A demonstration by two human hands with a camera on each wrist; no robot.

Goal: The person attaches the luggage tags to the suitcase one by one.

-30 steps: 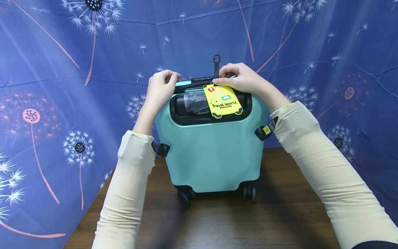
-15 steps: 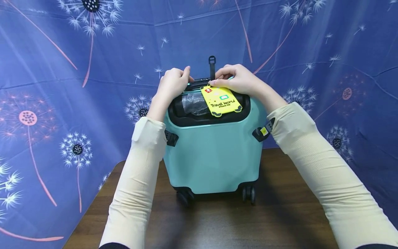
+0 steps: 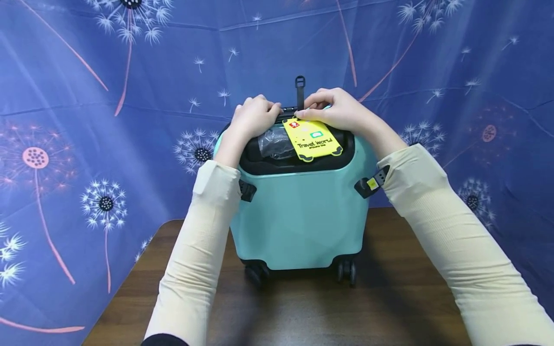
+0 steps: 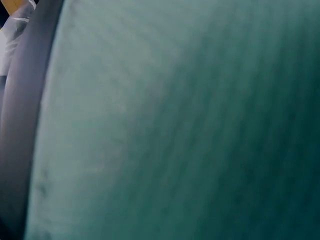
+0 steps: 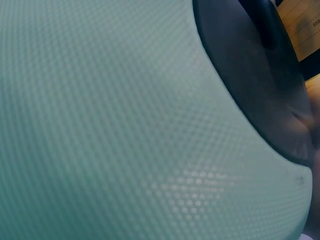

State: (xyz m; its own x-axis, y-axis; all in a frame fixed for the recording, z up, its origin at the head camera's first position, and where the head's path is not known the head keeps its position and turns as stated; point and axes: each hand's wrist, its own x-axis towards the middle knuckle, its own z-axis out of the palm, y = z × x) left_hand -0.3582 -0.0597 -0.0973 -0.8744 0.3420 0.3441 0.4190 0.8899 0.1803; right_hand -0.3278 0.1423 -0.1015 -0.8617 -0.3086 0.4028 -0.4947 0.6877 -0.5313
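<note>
A teal suitcase point(image 3: 298, 216) with black wheels stands upright on the wooden table. Its front has a dark recess point(image 3: 268, 167) containing something in clear plastic point(image 3: 277, 142). My right hand point(image 3: 333, 108) pinches a yellow luggage tag point(image 3: 313, 139) where its black strap point(image 3: 300, 93) begins; the strap's buckle end sticks up. Over the suitcase top rests my left hand point(image 3: 253, 117), thumb toward the black carry handle point(image 3: 287, 113), its fingertips hidden behind. The suitcase shell point(image 4: 150, 120) fills the left wrist view, blurred. In the right wrist view, the tag point(image 5: 301, 25) shows at upper right.
Behind the suitcase hangs a blue cloth point(image 3: 160, 72) printed with dandelions, close to the table's back edge. The brown wooden table point(image 3: 311, 312) extends in front, below both sleeved forearms.
My left hand has moved right from the suitcase's top left corner, now close beside the tag's strap. My right hand keeps pinching the luggage tag, nearly still.
</note>
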